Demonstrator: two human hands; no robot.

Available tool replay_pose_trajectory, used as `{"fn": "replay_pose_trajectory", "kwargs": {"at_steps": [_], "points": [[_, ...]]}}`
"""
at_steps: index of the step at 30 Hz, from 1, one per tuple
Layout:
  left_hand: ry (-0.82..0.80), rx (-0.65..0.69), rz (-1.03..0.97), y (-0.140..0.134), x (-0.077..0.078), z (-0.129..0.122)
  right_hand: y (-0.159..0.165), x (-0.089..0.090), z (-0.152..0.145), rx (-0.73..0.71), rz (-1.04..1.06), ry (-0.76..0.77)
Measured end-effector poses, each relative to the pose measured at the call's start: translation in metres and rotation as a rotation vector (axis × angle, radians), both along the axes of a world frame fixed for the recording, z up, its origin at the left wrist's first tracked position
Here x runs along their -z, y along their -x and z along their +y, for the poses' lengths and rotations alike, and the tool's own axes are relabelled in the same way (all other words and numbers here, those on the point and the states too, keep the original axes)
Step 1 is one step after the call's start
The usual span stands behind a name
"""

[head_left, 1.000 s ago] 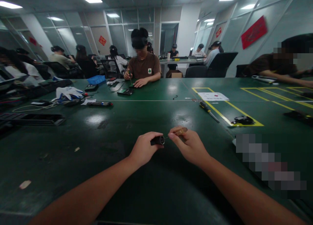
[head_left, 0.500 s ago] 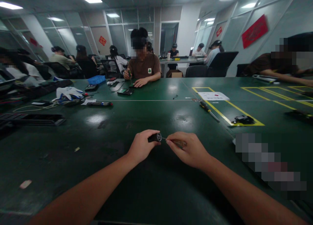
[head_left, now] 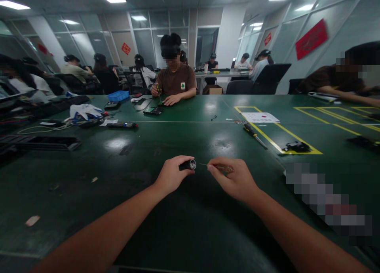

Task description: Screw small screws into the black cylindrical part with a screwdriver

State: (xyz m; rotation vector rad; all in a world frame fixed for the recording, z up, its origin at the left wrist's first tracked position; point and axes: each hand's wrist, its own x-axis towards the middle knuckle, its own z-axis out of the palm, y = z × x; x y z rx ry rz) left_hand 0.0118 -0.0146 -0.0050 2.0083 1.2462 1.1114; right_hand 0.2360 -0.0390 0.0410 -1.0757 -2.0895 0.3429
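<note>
My left hand is closed around a black cylindrical part, held above the table with its round, silvery end facing right. In my right hand is a thin screwdriver with a see-through brownish handle, gripped between thumb and fingers. Its slim shaft points left toward the cylinder's end, and a small gap separates the tip from it. The inside of the cylinder's end is too small to make out clearly.
On the green table, a yellow-and-black screwdriver and black parts lie right. White gloves, a dark pen-like tool and a black tray-like piece are left. A person works opposite.
My right hand has drawn the screwdriver back to the right, so its tip has come away from the cylinder's end. My left hand holds the cylinder in nearly the same spot.
</note>
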Motion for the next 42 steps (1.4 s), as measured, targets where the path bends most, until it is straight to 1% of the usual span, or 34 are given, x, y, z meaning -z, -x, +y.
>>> {"fn": "replay_pose_trajectory", "kwargs": {"at_steps": [4, 9, 16, 21, 24, 31, 38, 42], "points": [[0.001, 0.015, -0.01, 0.0, 0.001, 0.001, 0.001, 0.0, 0.0, -0.034, 0.076, 0.067], [-0.017, 0.035, -0.004, -0.001, 0.001, 0.0, 0.006, -0.002, -0.002, -0.1, 0.052, 0.105], [-0.013, 0.031, 0.011, -0.002, -0.001, -0.001, 0.004, 0.0, 0.001, -0.089, 0.048, 0.149], [-0.03, 0.028, -0.002, 0.0, 0.002, 0.001, 0.002, 0.0, 0.001, -0.071, 0.094, 0.161], [-0.029, 0.043, 0.005, -0.001, 0.001, 0.001, 0.002, 0.002, 0.001, -0.066, 0.116, 0.172], [-0.027, 0.084, 0.014, -0.002, -0.002, -0.003, 0.004, 0.004, 0.005, -0.088, 0.163, 0.281], [-0.037, 0.119, 0.041, -0.005, 0.0, -0.004, 0.007, 0.003, 0.012, -0.037, 0.072, 0.199], [-0.029, 0.098, 0.036, -0.005, -0.001, -0.003, 0.006, 0.003, 0.013, -0.012, 0.059, 0.18]]}}
